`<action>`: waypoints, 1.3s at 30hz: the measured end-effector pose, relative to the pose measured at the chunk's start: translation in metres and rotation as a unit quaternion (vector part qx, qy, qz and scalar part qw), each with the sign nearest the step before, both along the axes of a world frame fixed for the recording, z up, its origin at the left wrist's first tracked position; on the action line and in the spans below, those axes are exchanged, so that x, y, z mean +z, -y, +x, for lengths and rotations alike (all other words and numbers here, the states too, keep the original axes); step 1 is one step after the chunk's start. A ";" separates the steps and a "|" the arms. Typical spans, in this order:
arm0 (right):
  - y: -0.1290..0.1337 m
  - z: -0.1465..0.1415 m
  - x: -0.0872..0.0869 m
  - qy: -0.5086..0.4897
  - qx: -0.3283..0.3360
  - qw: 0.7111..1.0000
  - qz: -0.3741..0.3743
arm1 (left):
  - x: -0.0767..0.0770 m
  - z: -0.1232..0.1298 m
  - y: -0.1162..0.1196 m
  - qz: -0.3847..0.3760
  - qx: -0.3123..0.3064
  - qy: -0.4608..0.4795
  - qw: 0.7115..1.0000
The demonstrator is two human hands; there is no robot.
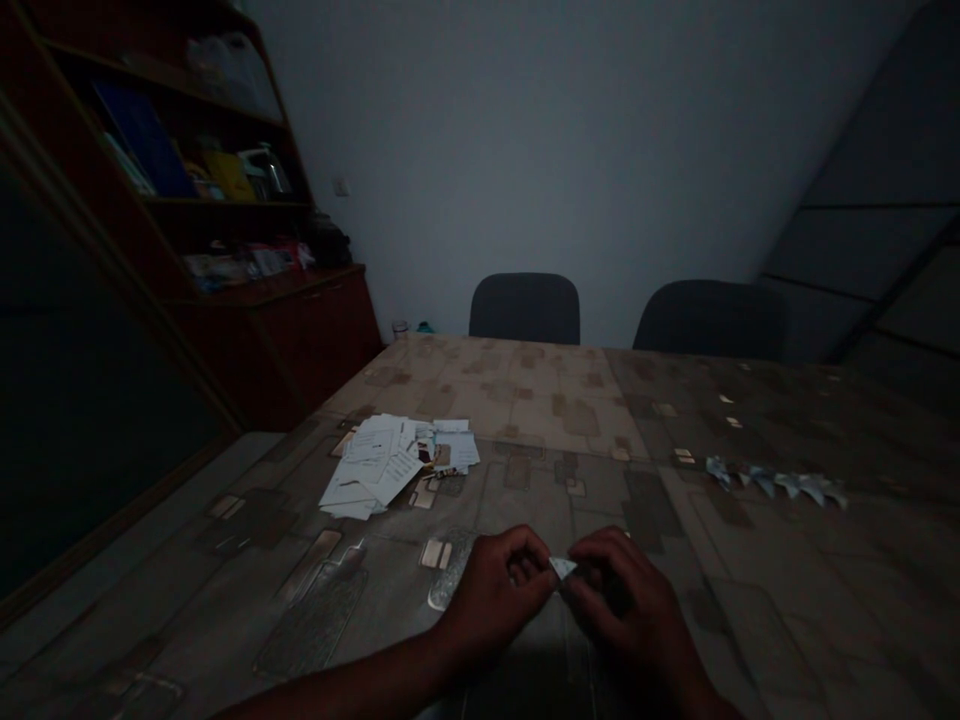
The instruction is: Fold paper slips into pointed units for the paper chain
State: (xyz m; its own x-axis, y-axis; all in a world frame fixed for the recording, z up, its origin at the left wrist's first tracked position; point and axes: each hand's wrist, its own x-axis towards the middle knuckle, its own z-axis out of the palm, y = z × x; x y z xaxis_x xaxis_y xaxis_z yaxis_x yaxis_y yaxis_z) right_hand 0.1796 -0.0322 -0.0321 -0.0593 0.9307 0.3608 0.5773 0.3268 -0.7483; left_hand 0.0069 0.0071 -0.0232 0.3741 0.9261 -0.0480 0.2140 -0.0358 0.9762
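A small white triangle of folded paper (562,567) is pinched between my two hands over the near part of the table. My left hand (504,580) grips its left side between thumb and fingers. From the right, my right hand (628,590) holds the other side with its thumb and fingertips. Part of the paper is hidden by the fingertips. Ahead and to the left lies a loose pile of printed paper pieces (375,465). Several small folded paper pieces (776,483) lie in a row at the right.
A patterned cloth covers the table (525,390). Beyond its far edge stand two dark chairs, one near the middle (525,308) and one at the right (709,318). A reddish-brown cabinet (300,330) with filled shelves stands at the left. The room is dim.
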 end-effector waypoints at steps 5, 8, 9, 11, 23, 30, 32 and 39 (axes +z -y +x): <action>-0.001 0.001 0.001 0.003 0.021 0.999 0.031 | -0.008 0.001 0.001 0.029 -0.009 -0.030 0.999; 0.000 0.002 0.000 -0.004 0.024 1.000 0.017 | -0.010 0.002 0.003 0.050 -0.025 -0.039 0.998; 0.000 0.002 0.000 -0.005 0.024 1.000 0.014 | -0.010 0.003 0.004 0.053 -0.029 -0.039 0.997; 0.000 0.003 0.001 -0.010 0.023 1.000 0.014 | -0.008 0.003 0.005 0.046 -0.024 -0.030 0.998; 0.000 0.003 0.003 0.022 0.044 0.998 0.029 | -0.006 0.003 0.005 -0.040 -0.015 0.018 0.999; -0.002 0.003 0.002 -0.097 -0.002 0.991 -0.093 | -0.005 -0.002 0.003 -0.064 -0.079 0.125 0.987; -0.002 0.003 0.000 -0.132 -0.010 0.984 -0.120 | -0.006 -0.003 0.002 -0.087 -0.074 0.155 0.981; 0.002 -0.001 0.000 -0.178 -0.005 0.971 -0.157 | -0.007 0.000 0.003 -0.127 -0.079 0.185 0.971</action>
State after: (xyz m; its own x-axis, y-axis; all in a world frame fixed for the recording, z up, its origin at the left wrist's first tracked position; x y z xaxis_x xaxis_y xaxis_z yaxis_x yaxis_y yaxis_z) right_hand 0.1783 -0.0347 -0.0317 0.0269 0.9982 0.0541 0.2660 0.0450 -0.9629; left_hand 0.0065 0.0037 -0.0299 0.5463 0.8314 -0.1022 -0.1409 0.2114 0.9672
